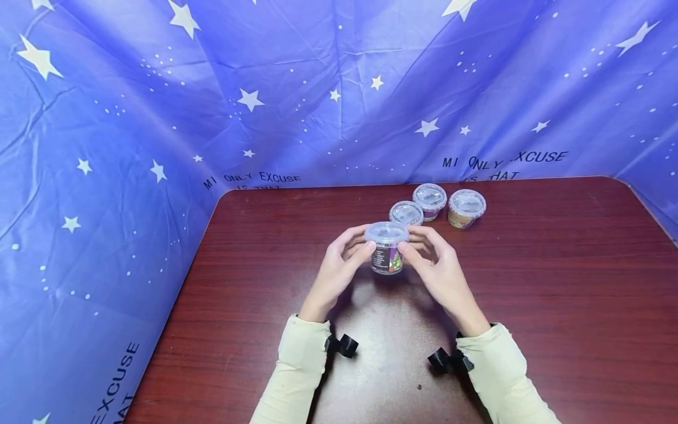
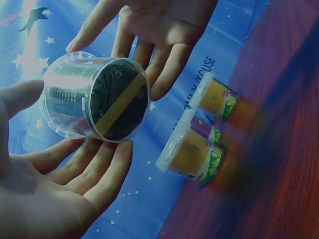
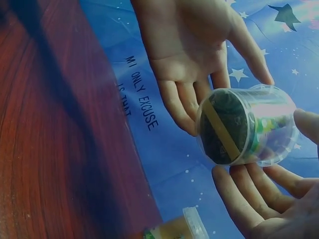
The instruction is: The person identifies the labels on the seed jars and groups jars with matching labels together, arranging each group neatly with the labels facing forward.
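A small clear lidded cup (image 1: 387, 250) with a colourful label and dark contents is held just above the dark red table (image 1: 535, 294). My left hand (image 1: 352, 247) holds its left side between thumb and fingers, and my right hand (image 1: 424, 247) holds its right side the same way. The left wrist view shows the cup (image 2: 94, 97) from below, with a yellow strip across its dark base, between my left hand (image 2: 65, 189) and right hand (image 2: 149, 30). The right wrist view shows the cup (image 3: 246, 127) over my right hand (image 3: 264, 199), the left hand (image 3: 194, 45) behind.
Three more lidded cups (image 1: 406, 212) (image 1: 429, 199) (image 1: 466, 207) stand grouped just behind the held one. A blue star-printed cloth (image 1: 159, 118) walls in the table at the back and on both sides. Black wrist straps (image 1: 344, 345) sit at the cream sleeves.
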Motion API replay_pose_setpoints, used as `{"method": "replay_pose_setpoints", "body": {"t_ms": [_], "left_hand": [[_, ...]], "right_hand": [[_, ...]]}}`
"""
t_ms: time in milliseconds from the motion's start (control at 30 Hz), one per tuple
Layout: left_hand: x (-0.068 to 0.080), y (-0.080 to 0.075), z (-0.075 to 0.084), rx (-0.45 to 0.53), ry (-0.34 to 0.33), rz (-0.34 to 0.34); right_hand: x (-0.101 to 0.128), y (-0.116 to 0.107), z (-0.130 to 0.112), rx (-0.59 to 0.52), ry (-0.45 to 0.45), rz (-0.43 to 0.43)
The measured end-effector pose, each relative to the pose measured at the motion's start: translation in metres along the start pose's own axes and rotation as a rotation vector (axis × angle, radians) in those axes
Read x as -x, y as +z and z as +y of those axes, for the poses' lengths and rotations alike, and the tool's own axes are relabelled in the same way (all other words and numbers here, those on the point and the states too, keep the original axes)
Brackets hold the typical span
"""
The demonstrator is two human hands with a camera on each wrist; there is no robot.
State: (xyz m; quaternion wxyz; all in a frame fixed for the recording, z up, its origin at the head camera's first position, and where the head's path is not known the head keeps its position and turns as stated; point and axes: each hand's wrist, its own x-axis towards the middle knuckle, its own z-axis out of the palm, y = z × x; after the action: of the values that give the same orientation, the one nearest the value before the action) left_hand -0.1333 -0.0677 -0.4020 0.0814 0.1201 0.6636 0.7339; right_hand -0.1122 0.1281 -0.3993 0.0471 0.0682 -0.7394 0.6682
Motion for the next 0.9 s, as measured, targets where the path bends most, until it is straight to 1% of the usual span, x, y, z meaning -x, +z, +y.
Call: {"method": "replay_pose_setpoints", "body": {"t_ms": [167, 367, 467, 600, 767, 900], "left_hand": [[-0.0006, -0.0023, -0.0006, 0.028, 0.009, -0.024], [0.0002, -0.0029, -0.0007, 0.059, 0.002, -0.051], [0.0014, -0.0024, -0.0002, 0.091, -0.007, -0.092], [0.0024, -0.0008, 0.0013, 0.132, -0.012, -0.137], [0.0015, 0.0011, 0.0018, 0.127, -0.016, -0.127], [0.0011, 0.0019, 0.0013, 0.116, -0.023, -0.108]], "right_hand": [[0.0003, -0.0007, -0.001, 0.002, 0.0, -0.014], [0.001, -0.0014, -0.0014, -0.007, 0.01, -0.03], [0.0016, -0.0018, -0.0009, -0.038, 0.013, -0.071], [0.0017, -0.0019, -0.0002, -0.067, -0.009, -0.109], [0.0019, -0.001, -0.0006, -0.076, -0.024, -0.087], [0.0022, 0.001, -0.0012, -0.086, -0.02, -0.045]]}}
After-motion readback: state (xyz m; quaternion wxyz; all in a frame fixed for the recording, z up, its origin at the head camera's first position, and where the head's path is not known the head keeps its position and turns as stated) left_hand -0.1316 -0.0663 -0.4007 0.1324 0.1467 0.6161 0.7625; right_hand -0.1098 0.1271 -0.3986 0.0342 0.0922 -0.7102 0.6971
